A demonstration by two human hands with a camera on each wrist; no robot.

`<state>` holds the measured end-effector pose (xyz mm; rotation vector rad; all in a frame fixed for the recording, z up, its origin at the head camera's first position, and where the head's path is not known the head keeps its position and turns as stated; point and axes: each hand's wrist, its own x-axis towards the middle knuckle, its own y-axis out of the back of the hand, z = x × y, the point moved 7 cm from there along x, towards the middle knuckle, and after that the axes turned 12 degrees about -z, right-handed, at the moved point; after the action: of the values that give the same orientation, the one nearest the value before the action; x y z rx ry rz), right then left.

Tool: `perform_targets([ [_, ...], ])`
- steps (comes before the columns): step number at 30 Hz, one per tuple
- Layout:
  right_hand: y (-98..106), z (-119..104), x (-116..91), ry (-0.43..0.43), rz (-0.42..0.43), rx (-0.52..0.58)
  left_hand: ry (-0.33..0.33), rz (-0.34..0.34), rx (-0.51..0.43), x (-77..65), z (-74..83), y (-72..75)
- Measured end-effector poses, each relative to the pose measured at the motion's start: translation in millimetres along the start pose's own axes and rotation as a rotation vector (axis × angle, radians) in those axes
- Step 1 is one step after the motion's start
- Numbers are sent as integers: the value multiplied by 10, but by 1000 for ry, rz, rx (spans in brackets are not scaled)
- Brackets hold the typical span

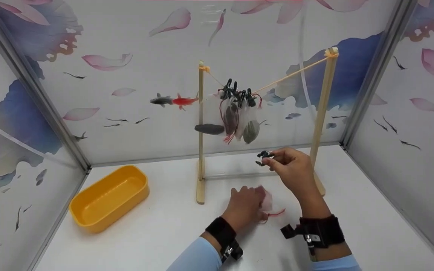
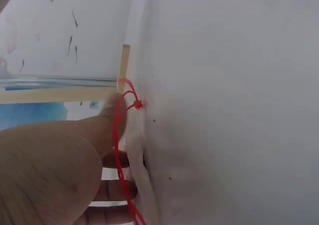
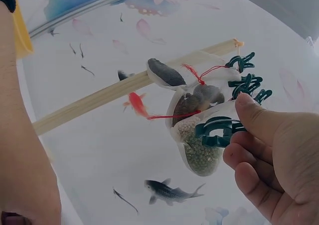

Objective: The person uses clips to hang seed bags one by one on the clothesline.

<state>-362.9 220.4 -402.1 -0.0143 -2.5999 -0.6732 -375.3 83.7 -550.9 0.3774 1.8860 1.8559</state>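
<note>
My right hand [image 1: 294,169] is raised in front of the stand and pinches a dark green spring clip [image 3: 214,131] between thumb and fingers. Low over the white table, my left hand [image 1: 243,207] grips a pale, pinkish drawstring pouch [image 1: 266,199], partly hidden by the fingers. The left wrist view shows the pouch's red cord [image 2: 117,145] running across the thumb. Beyond the right hand, several filled sheer pouches [image 1: 251,131] hang bunched from an orange line [image 1: 290,77], held by dark green clips [image 1: 235,90].
A wooden stand has a left post [image 1: 201,146] and a right post [image 1: 322,98], with the line sagging between them. At the left lies a yellow tray [image 1: 109,216] with nothing in it. Printed panels [image 1: 145,143] enclose the table's back and sides.
</note>
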Motion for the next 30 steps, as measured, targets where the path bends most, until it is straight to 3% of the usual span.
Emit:
perform_targets([
  [5, 0, 3, 2, -12, -14, -16, -84, 68, 121, -4, 57, -55],
  [9, -7, 17, 5, -14, -33, -36, -84, 125, 113, -13, 56, -58],
  [13, -4, 38, 6, -18, -32, -33, -112, 137, 3, -49, -22, 5],
  [17, -7, 41, 8, -24, -29, -21, -261, 109, -127, -187, -198, 110],
  [19, -15, 38, 12, -24, -35, -17, -297, 73, -152, -298, -332, 150],
  [22, -21, 29, 22, -20, -44, -24, -290, 27, -67, -446, -495, 166],
  [25, -14, 35, 30, -17, -46, -35, -259, 36, 53, -507, -573, 166],
  [30, -4, 78, 26, -9, -38, -39, -248, 98, 58, -516, -627, 160],
])
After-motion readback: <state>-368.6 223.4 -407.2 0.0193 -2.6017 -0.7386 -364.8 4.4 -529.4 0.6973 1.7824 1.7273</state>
